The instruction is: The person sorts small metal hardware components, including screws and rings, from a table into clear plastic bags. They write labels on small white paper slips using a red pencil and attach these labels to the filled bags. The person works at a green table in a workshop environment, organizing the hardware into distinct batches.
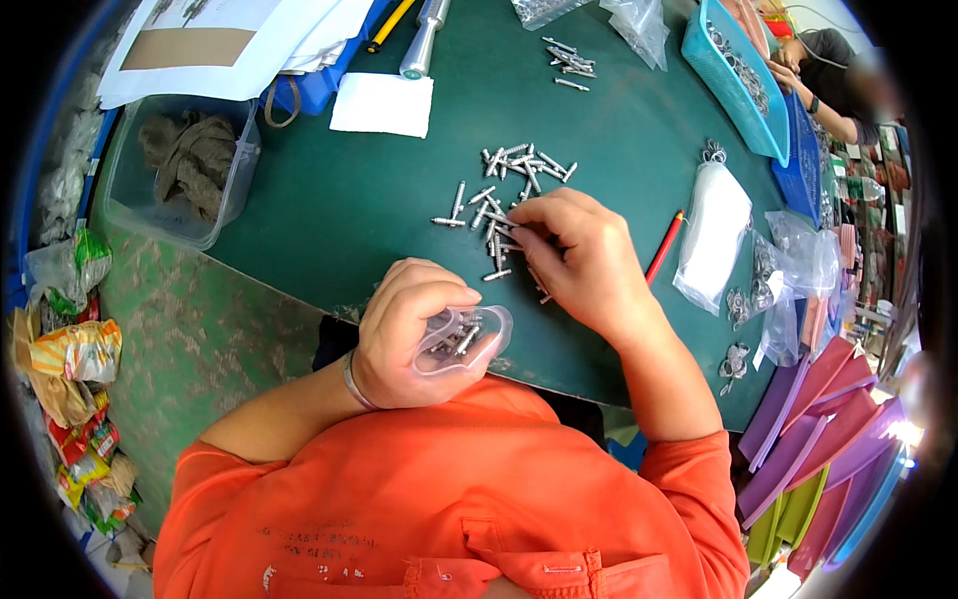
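Green and broad, the desk [349, 210] spreads out beyond both grips, with a worn floor [239, 339] down to the left of them. Cupped around a clear plastic tub [505, 323], the left grip [404, 327] holds it at the desk's near edge, and several loaded pins [466, 340] show inside. Ahead and to the right of it, the right grip [582, 248] reaches into the right side of a loose scatter of metal pins [483, 195], thumb and forefinger seemingly pressed together on the end of one pin [498, 219]. The fingertips cover part of it, so whether it has left the desk is hard to say. A smaller heap [574, 66] lies well beyond the right grip, and a red pencil [665, 247] lies to its right.

The step in hand looks to be picking single pieces off the scatter, with the tub close by. From this pose, the next move would call for a light, sure pinch that draws the piece clear without rolling its neighbours, while the left grip steadies the tub.
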`<state>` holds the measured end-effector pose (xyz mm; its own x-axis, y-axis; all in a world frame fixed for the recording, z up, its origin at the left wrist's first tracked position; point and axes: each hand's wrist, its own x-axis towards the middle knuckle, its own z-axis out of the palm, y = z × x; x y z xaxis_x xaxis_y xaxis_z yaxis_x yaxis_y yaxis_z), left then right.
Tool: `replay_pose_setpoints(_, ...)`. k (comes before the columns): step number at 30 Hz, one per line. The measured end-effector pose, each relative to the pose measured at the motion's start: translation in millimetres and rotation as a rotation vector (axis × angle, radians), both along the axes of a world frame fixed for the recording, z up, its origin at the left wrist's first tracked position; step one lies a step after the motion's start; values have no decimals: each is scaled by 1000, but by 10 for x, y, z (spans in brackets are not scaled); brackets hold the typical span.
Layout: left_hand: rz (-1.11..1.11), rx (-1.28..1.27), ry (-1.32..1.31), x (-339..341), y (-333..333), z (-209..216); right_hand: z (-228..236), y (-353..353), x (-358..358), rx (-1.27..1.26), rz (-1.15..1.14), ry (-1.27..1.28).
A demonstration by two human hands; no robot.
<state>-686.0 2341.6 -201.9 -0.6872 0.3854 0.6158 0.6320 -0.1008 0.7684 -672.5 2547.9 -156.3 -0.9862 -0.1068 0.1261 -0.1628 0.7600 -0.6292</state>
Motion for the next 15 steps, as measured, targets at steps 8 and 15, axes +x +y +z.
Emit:
replay_pose_setpoints(8, 7, -6, 43, -1, 5, -16, -46, -30, 37, 39, 14, 104)
replay_pose_setpoints(15, 1, 9, 28, 1, -9, -31, 18, 85, 100, -186, -69, -152)
